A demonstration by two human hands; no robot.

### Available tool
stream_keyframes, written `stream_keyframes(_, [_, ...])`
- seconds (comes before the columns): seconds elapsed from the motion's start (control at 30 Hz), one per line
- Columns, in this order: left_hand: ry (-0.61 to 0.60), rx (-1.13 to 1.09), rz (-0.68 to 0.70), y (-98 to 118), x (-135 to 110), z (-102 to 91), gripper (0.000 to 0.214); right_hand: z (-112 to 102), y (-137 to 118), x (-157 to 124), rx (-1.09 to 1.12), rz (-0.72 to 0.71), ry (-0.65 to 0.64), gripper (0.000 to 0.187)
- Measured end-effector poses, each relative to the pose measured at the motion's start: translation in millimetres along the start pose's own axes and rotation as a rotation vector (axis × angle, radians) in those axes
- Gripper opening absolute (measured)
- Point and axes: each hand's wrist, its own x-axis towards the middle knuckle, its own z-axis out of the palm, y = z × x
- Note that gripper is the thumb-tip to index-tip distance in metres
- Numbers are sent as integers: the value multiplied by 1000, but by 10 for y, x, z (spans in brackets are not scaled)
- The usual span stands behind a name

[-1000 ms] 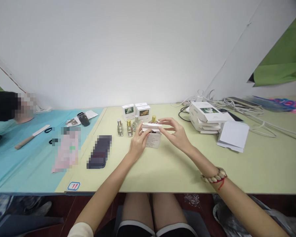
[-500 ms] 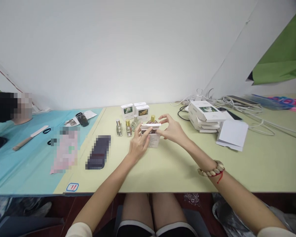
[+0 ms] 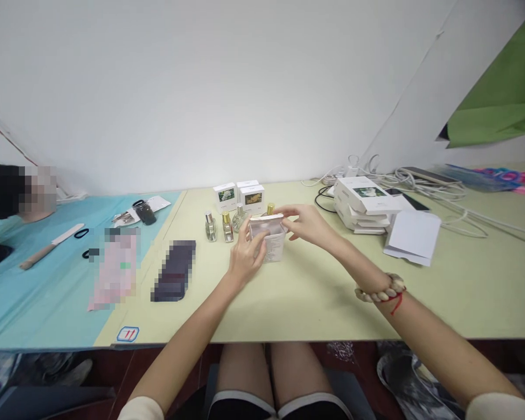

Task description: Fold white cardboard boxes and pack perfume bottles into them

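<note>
A small white carton (image 3: 275,249) with fine print stands upright on the table in front of me, its top end turned toward me. My left hand (image 3: 246,252) grips its left side, with the thumb across the front near the top. At the upper right corner, the fingers of my right hand (image 3: 308,226) are closed on the top edge. Just behind the carton, the gold cap of a perfume bottle (image 3: 270,208) shows; the rest is hidden. To the left stand more glass perfume bottles (image 3: 227,227) with gold or silver caps.
Behind the bottles stand white printed boxes (image 3: 252,199). On the right lie a stack of flat cartons (image 3: 362,201), a loose white carton (image 3: 413,238) and tangled cables (image 3: 446,198). At left are a dark pixelated item (image 3: 175,271), a knife (image 3: 55,245), a jar (image 3: 145,212) and another person's arm (image 3: 2,189).
My right hand has shifted slightly, its fingers now at the carton's upper right corner. The dark opening near the carton's top looks paler now. My left hand keeps its hold.
</note>
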Motion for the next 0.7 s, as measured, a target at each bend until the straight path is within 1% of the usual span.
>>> stream_keyframes(0.07, [-11,-9,-19,8,2,5,26,2,101,-49,80,6,27,33])
stream_keyframes(0.17, [-15,-23,-29,13,4,10,25,10,215,-133,195,1,81,32])
stream_keyframes(0.27, [-23,-59,-60,5,9,8,29,13,245,-188,264,8,77,37])
stream_keyframes(0.37, [-16,-123,-72,-8,18,2,41,24,243,-205,310,41,78,40])
stream_keyframes(0.4, [-18,-125,-71,-13,21,1,40,30,246,-205,330,50,84,40])
stream_keyframes(0.47, [-29,-92,-71,-23,26,4,32,41,259,-207,376,65,86,39])
stream_keyframes(0.53, [-31,-56,-65,-33,29,13,26,42,276,-216,424,70,66,39])
stream_keyframes(0.7, [-5,-63,-43,-39,28,27,23,37,300,-248,539,72,-46,43])
